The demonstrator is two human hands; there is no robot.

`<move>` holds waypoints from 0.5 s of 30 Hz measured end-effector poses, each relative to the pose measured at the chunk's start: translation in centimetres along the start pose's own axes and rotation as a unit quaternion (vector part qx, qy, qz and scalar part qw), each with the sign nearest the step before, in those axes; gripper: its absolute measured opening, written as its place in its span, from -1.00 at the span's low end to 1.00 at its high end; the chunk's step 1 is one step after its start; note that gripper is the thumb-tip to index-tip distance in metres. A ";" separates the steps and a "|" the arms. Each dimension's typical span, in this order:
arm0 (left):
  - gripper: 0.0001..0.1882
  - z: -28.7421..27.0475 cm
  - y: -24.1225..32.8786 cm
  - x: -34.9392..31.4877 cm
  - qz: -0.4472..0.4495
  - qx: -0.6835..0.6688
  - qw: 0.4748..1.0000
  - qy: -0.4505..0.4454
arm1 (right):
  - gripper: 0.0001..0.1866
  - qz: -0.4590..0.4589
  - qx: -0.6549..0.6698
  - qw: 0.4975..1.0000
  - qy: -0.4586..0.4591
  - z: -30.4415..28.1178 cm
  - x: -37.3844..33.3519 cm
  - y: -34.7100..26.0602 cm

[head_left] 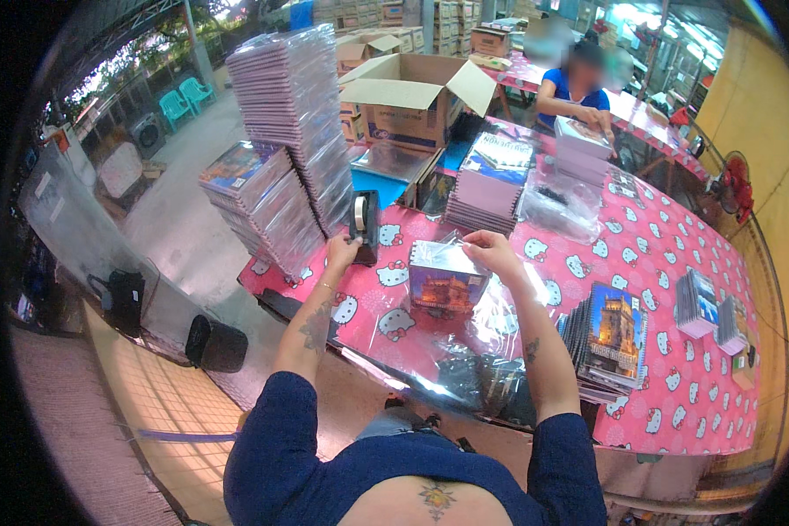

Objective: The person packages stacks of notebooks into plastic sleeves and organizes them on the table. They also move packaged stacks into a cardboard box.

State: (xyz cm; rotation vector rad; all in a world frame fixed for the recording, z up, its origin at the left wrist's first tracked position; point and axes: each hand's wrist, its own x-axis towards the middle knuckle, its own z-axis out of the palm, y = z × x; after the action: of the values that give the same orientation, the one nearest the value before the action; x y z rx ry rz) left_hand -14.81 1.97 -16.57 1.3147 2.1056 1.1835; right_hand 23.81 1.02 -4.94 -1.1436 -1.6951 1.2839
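My left hand (345,250) reaches to the near end of a black tape dispenser (366,231) that carries a roll of clear tape. Its fingers are pinched there; whether a strip of tape is between them is too small to tell. My right hand (494,252) has closed fingers on the upper edge of a clear plastic bag (452,241). Inside the bag is a spiral-bound notebook block (448,285), its cover showing a lit building at dusk. The block sits on the pink patterned tablecloth, between my hands.
Tall plastic-wrapped notebook stacks (291,114) rise at the left. Behind stand an open carton (405,118) and an unwrapped notebook stack (491,180). More notebooks (615,337) lie at the right. Clear bags (563,210) lie farther back. Across the table, a person in blue (575,92) handles notebooks.
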 end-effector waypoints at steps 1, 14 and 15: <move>-0.59 -0.3 -0.9 0.1 -0.073 -0.070 0.992 -0.080 | -0.72 0.008 0.000 1.000 0.003 -0.1 0.0 0.3; -0.69 2.6 -4.3 -1.9 -0.047 -0.239 0.967 0.078 | -0.73 0.025 0.031 0.999 -0.010 0.2 -1.0 -1.1; -0.68 3.2 -3.8 -2.3 -0.003 -0.130 0.982 0.139 | -0.73 0.033 0.028 0.999 -0.006 0.0 -1.1 -1.1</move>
State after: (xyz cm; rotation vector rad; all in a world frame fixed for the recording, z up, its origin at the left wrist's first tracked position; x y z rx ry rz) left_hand -13.57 0.66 -21.70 1.0767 2.0434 1.6574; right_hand 23.95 -0.18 -3.92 -1.1705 -1.6326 1.3728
